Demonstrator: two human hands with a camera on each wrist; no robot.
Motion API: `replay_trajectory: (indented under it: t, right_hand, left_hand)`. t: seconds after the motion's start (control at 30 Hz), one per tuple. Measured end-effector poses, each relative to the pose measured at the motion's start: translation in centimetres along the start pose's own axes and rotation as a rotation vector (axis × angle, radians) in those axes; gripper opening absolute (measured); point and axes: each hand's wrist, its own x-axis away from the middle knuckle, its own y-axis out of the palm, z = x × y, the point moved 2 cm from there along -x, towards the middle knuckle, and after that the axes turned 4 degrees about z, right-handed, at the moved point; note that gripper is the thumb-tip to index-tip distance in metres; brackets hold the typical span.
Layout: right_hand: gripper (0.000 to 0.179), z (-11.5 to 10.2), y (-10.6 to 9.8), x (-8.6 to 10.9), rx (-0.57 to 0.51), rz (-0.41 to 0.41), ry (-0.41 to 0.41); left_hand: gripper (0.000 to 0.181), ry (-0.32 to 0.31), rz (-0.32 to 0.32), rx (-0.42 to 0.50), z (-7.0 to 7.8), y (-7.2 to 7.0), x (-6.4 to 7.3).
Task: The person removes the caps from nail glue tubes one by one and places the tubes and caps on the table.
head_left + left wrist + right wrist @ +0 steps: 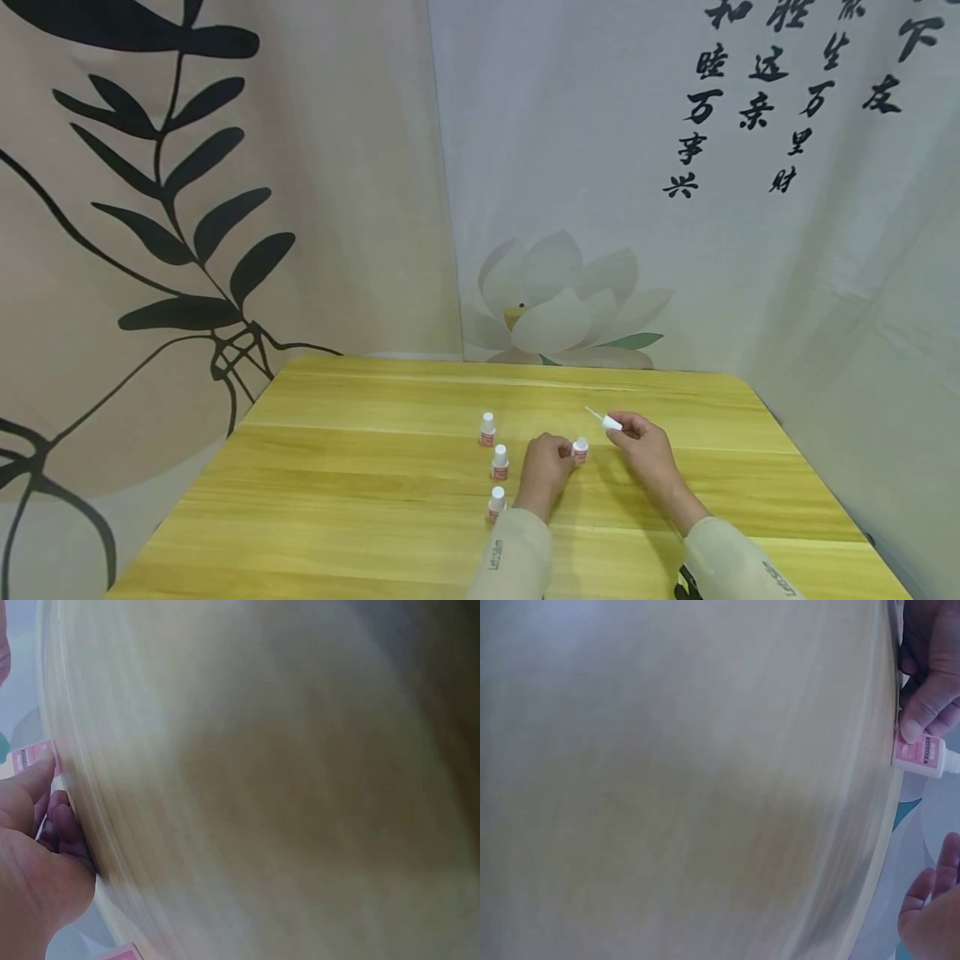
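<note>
Near the middle of the table, my left hand [546, 468] pinches a small white bottle [581, 451] with a pink label between thumb and fingers. The bottle stands upright on the wood, its narrow white neck uncapped, as the right wrist view shows from the side [922, 756]. Up and to the right of it, my right hand [645, 450] holds a white brush cap [611, 423] by its wide end. A thin white stem points from that cap up and to the left, clear of the bottle. The cap is out of sight in the right wrist view.
Three like bottles with white caps stand left of my left hand: a far one [487, 430], a middle one [500, 463] and a near one [497, 505] by the left sleeve. The wooden table [337, 483] ends at a printed curtain [375, 208] behind.
</note>
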Motion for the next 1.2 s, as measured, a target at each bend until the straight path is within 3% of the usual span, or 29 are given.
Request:
replay_trajectory:
  t: [0.9,1.2]
  right_hand:
    - [0.038,-0.13,0.03,0.0,0.056,0.022,-0.022]
    - [0.038,0.02,0.16,-0.08,0.021,0.017,-0.027]
  left_hand:
    - [0.004,0.02,0.018,0.0,-0.09,0.19,-0.1]
    - [0.004,0.003,0.013,-0.005,-0.2,0.23,-0.02]
